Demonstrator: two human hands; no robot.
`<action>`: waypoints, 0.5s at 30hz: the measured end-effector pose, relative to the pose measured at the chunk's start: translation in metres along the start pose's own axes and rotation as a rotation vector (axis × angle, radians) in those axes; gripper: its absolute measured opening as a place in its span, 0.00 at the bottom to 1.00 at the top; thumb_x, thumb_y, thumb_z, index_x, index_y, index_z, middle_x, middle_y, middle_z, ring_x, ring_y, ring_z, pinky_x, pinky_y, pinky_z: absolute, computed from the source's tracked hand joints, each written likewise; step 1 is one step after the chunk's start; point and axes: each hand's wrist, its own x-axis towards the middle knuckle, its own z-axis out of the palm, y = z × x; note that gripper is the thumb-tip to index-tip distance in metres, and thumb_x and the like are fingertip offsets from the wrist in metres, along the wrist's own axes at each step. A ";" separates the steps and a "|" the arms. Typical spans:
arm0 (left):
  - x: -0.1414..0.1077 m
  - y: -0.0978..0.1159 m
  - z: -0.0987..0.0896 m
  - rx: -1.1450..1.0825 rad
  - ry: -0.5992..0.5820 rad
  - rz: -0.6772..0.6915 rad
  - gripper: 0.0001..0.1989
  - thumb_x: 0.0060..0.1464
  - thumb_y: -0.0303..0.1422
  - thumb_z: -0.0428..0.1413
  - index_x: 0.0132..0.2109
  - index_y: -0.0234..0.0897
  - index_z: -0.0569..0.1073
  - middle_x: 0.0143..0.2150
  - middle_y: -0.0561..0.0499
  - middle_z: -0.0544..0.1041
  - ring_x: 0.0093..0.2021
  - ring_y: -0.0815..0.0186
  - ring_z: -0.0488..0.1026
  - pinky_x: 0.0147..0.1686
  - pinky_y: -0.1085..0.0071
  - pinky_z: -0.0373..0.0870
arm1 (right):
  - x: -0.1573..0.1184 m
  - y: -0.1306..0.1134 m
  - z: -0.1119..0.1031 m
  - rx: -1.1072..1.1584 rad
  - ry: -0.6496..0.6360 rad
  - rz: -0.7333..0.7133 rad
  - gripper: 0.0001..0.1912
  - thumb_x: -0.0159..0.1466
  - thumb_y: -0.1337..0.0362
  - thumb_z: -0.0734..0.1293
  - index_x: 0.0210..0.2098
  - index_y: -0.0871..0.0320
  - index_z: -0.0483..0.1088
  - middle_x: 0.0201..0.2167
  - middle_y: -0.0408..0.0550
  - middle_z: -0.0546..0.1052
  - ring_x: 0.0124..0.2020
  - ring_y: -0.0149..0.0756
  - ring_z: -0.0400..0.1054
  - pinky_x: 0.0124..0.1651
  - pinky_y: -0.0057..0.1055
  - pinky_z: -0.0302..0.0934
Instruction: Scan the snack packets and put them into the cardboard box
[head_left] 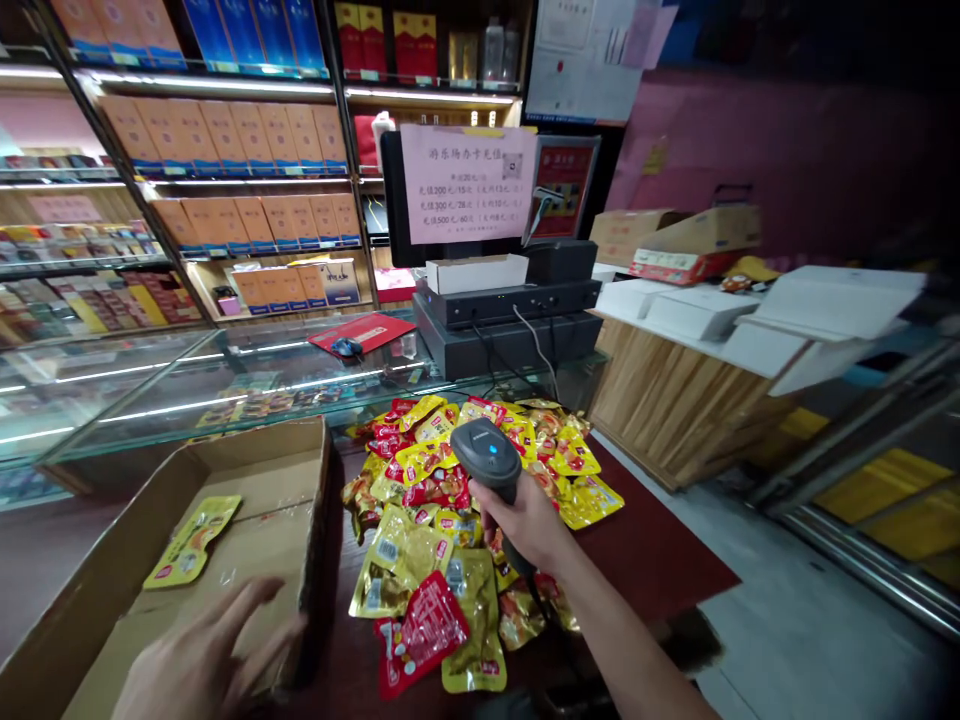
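My right hand [525, 525] is wrapped round the handle of a dark grey barcode scanner [486, 448] with a blue light on top. The scanner is over a heap of yellow and red snack packets [431, 455] on the dark red table. Over the near right side of a shallow cardboard box [277, 470], my left hand [202, 640] is open with its fingers apart and nothing in them. A single yellow snack packet [193, 542] lies inside that box, beyond the left hand. Nearest me in the heap, a red packet [424, 632] overlaps gold-yellow ones.
Behind the heap stand a glass counter [172, 375], a mouse [346, 347] on a red mat, and a dark cash drawer [510, 345] under a monitor bearing a pink sign [469, 185]. White boxes [697, 312] top a wooden cabinet [667, 400] at right. Boxed goods fill the back shelves.
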 end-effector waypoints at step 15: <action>0.167 0.148 0.046 -0.039 -0.196 0.354 0.11 0.47 0.33 0.57 0.38 0.35 0.77 0.38 0.41 0.77 0.38 0.57 0.75 0.36 0.68 0.66 | 0.052 -0.034 0.005 0.062 -0.154 -0.190 0.15 0.58 0.53 0.67 0.26 0.59 0.67 0.14 0.39 0.66 0.14 0.26 0.58 0.19 0.25 0.54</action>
